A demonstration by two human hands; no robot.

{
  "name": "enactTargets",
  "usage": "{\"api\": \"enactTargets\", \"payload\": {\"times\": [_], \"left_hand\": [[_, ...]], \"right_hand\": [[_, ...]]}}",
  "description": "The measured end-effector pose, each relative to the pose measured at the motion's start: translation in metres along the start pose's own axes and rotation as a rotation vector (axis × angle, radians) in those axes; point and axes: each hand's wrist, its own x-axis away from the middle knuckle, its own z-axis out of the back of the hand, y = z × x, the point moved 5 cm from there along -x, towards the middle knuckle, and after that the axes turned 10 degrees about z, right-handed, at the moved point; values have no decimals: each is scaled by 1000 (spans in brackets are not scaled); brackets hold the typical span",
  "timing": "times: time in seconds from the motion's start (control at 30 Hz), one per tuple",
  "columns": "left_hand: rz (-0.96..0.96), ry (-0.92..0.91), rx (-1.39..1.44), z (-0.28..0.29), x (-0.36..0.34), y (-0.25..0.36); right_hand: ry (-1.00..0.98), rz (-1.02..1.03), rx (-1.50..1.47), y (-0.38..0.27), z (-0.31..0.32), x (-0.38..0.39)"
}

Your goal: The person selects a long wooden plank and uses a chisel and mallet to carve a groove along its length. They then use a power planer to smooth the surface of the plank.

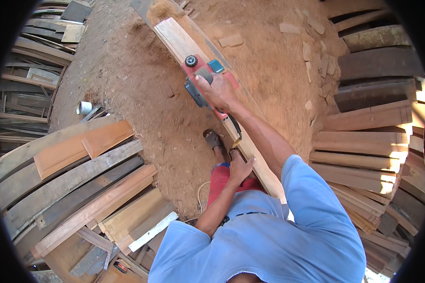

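A long pale wooden board (pixel 264 175) runs from near my waist up to the far end of a narrow bench. On it stands a red and dark electric hand planer (pixel 193 70) with a black round knob at its front. My right hand (pixel 218 92) is closed around the planer's top handle. Behind the tool, a dark power cord (pixel 235 126) with a yellowish part drops toward my left hand (pixel 241 168). That hand lies against the board's left edge, thumb on the wood, its curled fingers seemingly round the cord; they are partly hidden.
Sawdust (pixel 160 12) heaps at the bench's far end. Stacked planks (pixel 89 174) rise at the left, and more boards (pixel 363 141) line the right. A white cup-like container (pixel 84 108) sits on the dirt floor. Offcuts (pixel 230 40) lie right of the bench. My sandalled foot (pixel 213 140) is beside the board.
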Motion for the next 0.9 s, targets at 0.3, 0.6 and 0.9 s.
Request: {"api": "enactTargets", "payload": {"times": [0.3,0.6,0.9], "left_hand": [[-142,120,142,68,-75,46],[-76,180,275,110,-130,72],[-125,155,270,130,-130,90]], "right_hand": [[-50,-18,-74,-24,-5,-42],[4,30,-44,-30,-20,-105],[4,59,-30,-37,-34,-163]]}}
